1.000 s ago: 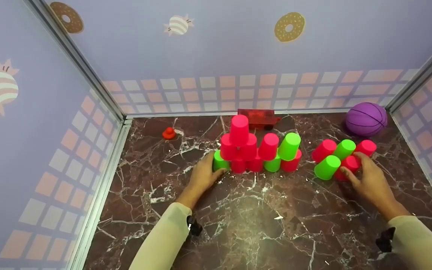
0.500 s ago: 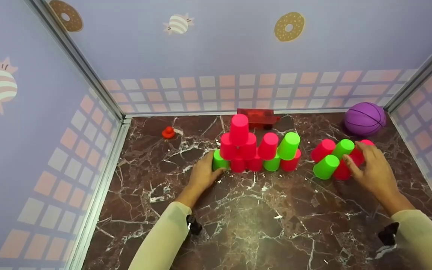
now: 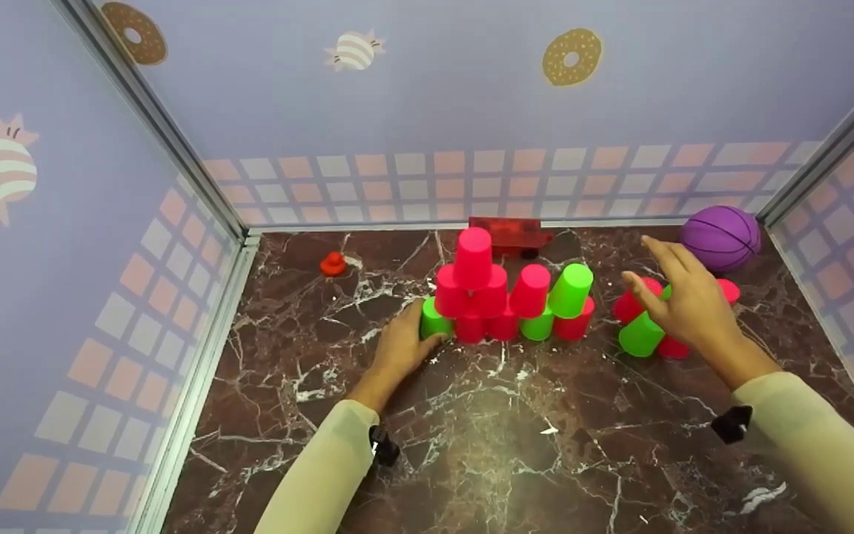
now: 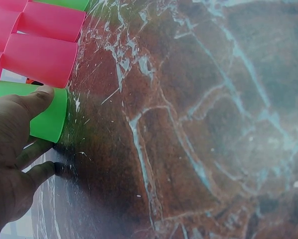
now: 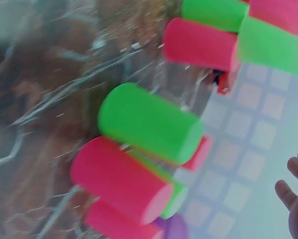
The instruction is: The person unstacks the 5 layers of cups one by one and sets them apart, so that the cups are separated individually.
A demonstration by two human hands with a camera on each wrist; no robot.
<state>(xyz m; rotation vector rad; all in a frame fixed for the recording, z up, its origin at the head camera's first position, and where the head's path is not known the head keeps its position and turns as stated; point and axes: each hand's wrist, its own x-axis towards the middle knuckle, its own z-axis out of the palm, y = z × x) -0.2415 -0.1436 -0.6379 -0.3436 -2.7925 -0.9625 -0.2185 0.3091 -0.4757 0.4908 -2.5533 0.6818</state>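
Upside-down pink and green cups form a stepped stack mid-table. One pink cup tops its left side, and a green cup ends the middle row on the right. My left hand holds the green cup at the bottom left corner, thumb in front and fingers behind, as the left wrist view shows. Over a separate cluster of cups, my right hand is raised with extended fingers and nothing in it. It partly hides that cluster, where a green cup and a pink cup show.
Behind the stack, a red translucent box-like object lies by the back wall. A purple ball sits in the back right corner. A small orange rubber duck is at the back left. Printed walls enclose the dark marbled surface.
My right hand has moved off the pink cups in the right cluster, rising up and to the left with straighter fingers. The left hand and the stack have stayed put.
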